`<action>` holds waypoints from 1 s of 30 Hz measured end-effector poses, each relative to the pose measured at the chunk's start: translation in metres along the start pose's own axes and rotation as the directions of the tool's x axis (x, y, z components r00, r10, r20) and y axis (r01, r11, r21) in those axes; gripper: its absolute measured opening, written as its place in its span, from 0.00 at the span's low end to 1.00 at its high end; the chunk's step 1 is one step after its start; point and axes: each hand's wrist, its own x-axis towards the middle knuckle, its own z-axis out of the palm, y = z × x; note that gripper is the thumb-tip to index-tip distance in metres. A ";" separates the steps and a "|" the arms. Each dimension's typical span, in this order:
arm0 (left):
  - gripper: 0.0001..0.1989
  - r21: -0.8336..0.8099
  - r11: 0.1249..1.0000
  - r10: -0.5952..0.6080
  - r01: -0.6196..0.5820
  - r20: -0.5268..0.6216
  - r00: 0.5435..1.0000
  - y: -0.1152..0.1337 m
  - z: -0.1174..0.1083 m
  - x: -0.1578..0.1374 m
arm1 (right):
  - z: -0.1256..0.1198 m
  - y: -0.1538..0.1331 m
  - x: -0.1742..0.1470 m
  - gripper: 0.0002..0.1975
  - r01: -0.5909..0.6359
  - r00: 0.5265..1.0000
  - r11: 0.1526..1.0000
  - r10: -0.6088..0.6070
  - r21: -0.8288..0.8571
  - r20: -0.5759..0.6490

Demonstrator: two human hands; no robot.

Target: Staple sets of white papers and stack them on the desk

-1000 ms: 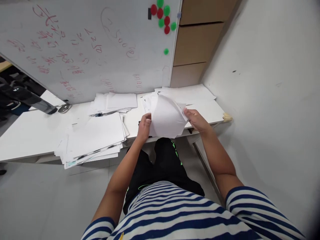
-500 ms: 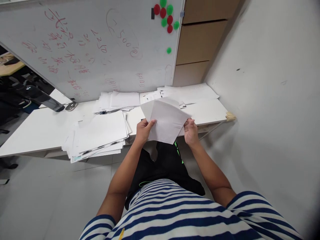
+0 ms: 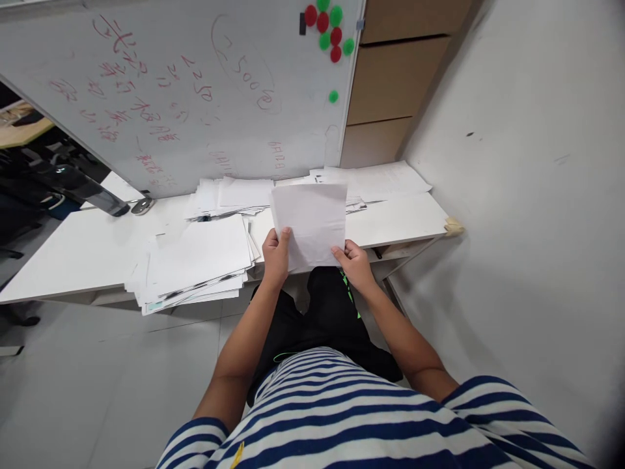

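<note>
White paper is held up above the front edge of the desk, its blank face towards me. At its lower left edge my left hand grips it, thumb on the near face. My right hand pinches the lower right corner, thumb in front and fingers behind. Whether it is one sheet or several I cannot tell. To the left of my left hand lies a thick, uneven stack of papers, jutting over the desk's front edge. Another pile of papers sits behind it, against the whiteboard.
The white desk runs along a whiteboard with red writing and round magnets. More sheets lie at the back right. A dark bottle and a small rounded object are at the left. A wall closes off the right.
The paper was tilted and skewed with a corner pointing down; now it is squared up and upright. My right hand has moved left and closed on its lower right corner.
</note>
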 end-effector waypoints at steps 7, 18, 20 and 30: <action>0.17 0.064 0.997 0.048 -0.049 0.004 0.999 -0.002 -0.014 0.005 | 0.003 0.002 0.011 0.17 -0.004 0.998 0.990 0.013 -0.142 0.061; 0.21 0.007 0.992 0.122 -0.123 0.043 0.992 -0.014 -0.033 0.037 | 0.034 0.019 0.067 0.14 0.164 0.986 0.921 -0.157 -0.352 0.048; 0.22 0.063 0.994 0.087 -0.089 0.035 0.996 -0.029 -0.040 0.038 | 0.041 0.037 0.071 0.12 0.160 0.987 0.857 -0.138 -0.490 0.081; 0.15 0.217 0.976 0.018 -0.005 -0.056 0.998 -0.051 -0.059 0.030 | 0.043 0.068 0.058 0.13 0.268 0.963 0.760 -0.208 -0.592 0.170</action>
